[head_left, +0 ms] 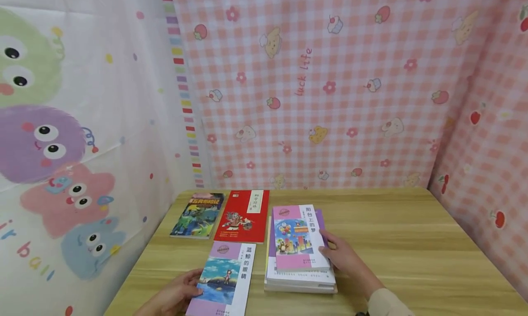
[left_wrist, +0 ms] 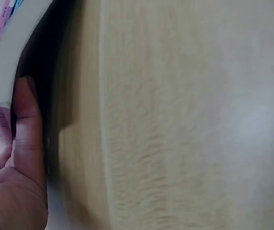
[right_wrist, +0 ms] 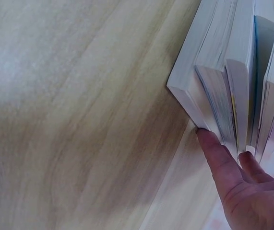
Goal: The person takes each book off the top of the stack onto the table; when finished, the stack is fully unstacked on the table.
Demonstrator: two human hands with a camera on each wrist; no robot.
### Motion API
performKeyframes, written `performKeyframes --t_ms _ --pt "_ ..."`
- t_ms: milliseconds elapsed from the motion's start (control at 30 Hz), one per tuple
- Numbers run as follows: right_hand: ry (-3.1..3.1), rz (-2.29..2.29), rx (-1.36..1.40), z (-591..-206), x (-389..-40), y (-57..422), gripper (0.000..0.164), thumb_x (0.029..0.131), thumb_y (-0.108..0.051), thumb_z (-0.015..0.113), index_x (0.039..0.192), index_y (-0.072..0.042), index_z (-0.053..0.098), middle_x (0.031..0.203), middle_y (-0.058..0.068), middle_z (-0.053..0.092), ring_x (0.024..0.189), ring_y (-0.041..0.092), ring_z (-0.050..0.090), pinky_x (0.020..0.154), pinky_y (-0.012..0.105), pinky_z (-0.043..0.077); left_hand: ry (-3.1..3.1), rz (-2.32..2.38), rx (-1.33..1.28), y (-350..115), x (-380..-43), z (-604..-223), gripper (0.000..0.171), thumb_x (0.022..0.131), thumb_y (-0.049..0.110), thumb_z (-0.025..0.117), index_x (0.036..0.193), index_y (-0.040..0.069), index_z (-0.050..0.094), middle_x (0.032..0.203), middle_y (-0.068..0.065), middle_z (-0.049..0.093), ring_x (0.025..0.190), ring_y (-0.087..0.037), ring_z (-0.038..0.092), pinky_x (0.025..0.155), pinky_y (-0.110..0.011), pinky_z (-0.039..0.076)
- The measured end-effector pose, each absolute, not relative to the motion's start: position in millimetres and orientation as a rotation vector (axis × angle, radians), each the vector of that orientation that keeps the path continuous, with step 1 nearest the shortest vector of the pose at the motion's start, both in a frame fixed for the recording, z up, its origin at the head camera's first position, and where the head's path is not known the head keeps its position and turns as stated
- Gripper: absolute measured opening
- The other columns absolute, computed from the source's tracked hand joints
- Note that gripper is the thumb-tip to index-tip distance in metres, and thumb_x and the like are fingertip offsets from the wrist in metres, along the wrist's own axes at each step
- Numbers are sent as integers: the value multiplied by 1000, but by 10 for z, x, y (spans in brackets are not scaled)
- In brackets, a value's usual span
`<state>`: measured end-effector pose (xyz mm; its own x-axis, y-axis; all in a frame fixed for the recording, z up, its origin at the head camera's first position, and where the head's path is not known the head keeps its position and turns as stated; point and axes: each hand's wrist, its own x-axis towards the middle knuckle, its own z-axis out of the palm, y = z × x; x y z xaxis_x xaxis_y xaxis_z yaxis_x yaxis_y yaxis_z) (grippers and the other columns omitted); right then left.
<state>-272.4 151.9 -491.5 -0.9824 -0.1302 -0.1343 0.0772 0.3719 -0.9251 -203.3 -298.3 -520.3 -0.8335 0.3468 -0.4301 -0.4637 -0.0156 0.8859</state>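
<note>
My left hand [head_left: 179,292] grips the left edge of a paperback [head_left: 224,279] with a pink-and-white cover and a sea picture. Its thumb lies on the cover and fingers go underneath; in the left wrist view the book's dark underside stands off the table. My right hand [head_left: 344,258] rests at the right side of a book stack [head_left: 301,284]. In the right wrist view its spread fingers [right_wrist: 218,155] touch the edges of the stacked books. On top lies a pink-and-white paperback [head_left: 294,238] with balloons and buildings, set slightly askew over a purple-edged book.
A red book [head_left: 243,219] lies flat behind the sea-picture paperback. Left of it is a dark green book [head_left: 198,217] with a colourful cover. The wooden table [head_left: 392,242] stretches out right of the stack; patterned cloths [head_left: 330,77] hang behind and at both sides.
</note>
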Motion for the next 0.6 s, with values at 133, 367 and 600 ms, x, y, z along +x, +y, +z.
performKeyframes --t_ms 133,367,600 --pt "2465 -1623 -43 -4913 -2743 1536 56 100 -11 57 152 -7 38 153 29 32 99 27 64 72 36 55 1800 1877 -109 -2971 -2058 -5253 74 93 1 59 150 -12 14 122 -13 63 103 -28 65 87 -47 55" --pt "2473 -1614 -32 -4887 -2738 1540 56 99 -10 58 151 -7 39 153 29 32 102 29 62 72 35 54 2065 1736 -94 -2867 -2142 -5219 64 90 -1 63 143 -18 30 110 -11 64 94 -23 63 80 -40 56" --pt "2460 -1649 -8 -4907 -2752 1500 56 98 -9 59 151 -6 40 151 28 36 82 22 64 63 36 54 2549 1405 -158 -2769 -2370 -5047 47 89 12 72 129 -6 57 97 -8 59 85 -21 54 66 -34 50"
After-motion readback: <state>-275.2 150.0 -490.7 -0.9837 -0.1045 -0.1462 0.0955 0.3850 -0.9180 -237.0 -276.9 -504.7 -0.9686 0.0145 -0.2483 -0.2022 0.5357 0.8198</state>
